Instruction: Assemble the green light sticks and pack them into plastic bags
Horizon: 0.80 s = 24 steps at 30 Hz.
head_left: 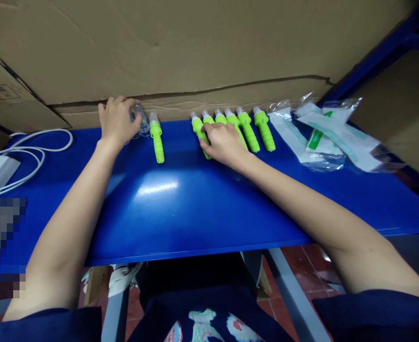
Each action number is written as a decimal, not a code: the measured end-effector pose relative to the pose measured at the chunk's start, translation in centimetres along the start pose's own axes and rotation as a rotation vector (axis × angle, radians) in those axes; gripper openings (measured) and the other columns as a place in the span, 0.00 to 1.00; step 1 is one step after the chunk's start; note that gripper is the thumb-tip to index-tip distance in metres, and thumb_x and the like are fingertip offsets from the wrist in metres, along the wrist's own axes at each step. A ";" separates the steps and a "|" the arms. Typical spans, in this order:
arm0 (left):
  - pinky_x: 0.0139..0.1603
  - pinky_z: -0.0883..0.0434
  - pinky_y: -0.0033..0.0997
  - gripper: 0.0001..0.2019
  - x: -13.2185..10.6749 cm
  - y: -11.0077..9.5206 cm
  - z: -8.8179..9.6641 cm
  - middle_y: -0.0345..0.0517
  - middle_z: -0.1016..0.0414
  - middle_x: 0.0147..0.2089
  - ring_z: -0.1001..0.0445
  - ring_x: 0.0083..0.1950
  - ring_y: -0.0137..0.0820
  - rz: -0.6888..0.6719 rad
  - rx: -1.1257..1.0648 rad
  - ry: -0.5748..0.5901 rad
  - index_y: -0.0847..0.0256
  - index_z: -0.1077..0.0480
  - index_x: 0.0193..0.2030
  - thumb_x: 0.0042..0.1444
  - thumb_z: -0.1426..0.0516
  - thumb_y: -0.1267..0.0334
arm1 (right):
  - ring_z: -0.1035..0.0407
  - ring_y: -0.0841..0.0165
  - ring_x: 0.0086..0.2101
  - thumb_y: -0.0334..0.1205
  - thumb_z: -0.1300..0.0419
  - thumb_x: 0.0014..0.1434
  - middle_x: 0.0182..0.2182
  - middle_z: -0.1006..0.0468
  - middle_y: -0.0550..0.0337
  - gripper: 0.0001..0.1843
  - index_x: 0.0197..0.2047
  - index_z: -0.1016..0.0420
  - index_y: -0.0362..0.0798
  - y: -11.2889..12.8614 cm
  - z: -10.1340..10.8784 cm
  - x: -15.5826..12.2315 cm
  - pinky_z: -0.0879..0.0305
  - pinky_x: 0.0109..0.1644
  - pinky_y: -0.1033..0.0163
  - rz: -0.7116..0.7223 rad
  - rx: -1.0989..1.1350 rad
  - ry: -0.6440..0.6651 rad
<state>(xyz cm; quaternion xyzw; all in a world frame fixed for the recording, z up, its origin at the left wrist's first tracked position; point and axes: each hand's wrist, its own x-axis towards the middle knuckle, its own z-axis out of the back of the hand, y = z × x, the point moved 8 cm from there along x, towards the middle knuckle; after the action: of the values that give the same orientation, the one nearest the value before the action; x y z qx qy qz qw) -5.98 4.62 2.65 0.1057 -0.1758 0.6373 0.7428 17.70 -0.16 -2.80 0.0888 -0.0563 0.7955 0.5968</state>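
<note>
A row of several lime-green pen-shaped plastic pieces (255, 130) with pale tips lies at the far side of the blue table (181, 209). My right hand (222, 140) rests palm down on the left end of that row, its fingers curled over two of the pieces. One more green piece (157, 137) lies apart to the left. My left hand (117, 119) reaches to the back edge, fingers curled around small clear plastic caps (141, 121) beside that lone piece.
Clear sealed pouches with white and green contents (323, 137) lie at the right back of the table. A white cable and adapter (13, 159) sit at the left. Cardboard boxes (181, 52) wall off the back edge. Red floor tiles show below the table.
</note>
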 end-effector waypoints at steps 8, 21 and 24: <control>0.68 0.41 0.57 0.20 0.1 -0.4 -0.2 0.59 0.20 0.59 0.30 0.68 0.56 -0.030 -0.001 0.043 0.66 0.23 0.59 0.68 0.46 0.58 | 0.28 0.43 0.53 0.40 0.52 0.73 0.51 0.18 0.35 0.23 0.61 0.24 0.39 -0.1 -0.6 0.4 0.47 0.59 0.43 0.054 0.014 -0.004; 0.72 0.40 0.59 0.19 0.0 -1.8 0.8 0.55 0.18 0.55 0.27 0.67 0.54 -0.024 0.104 0.176 0.65 0.21 0.58 0.68 0.42 0.57 | 0.26 0.44 0.45 0.46 0.50 0.72 0.41 0.18 0.38 0.25 0.61 0.29 0.36 0.4 -0.6 0.0 0.49 0.58 0.41 0.074 0.046 0.036; 0.67 0.31 0.53 0.19 -0.2 -2.0 0.7 0.54 0.18 0.55 0.23 0.63 0.52 0.000 0.116 0.257 0.63 0.21 0.58 0.67 0.41 0.56 | 0.27 0.40 0.48 0.46 0.53 0.72 0.43 0.18 0.35 0.26 0.62 0.32 0.35 0.2 -1.0 0.1 0.49 0.59 0.39 0.064 0.050 0.034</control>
<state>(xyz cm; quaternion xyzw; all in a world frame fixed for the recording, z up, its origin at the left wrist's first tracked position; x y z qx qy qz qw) -4.17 3.85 3.39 0.0660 -0.0421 0.6546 0.7519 17.43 0.11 -3.78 0.0884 -0.0293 0.8167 0.5695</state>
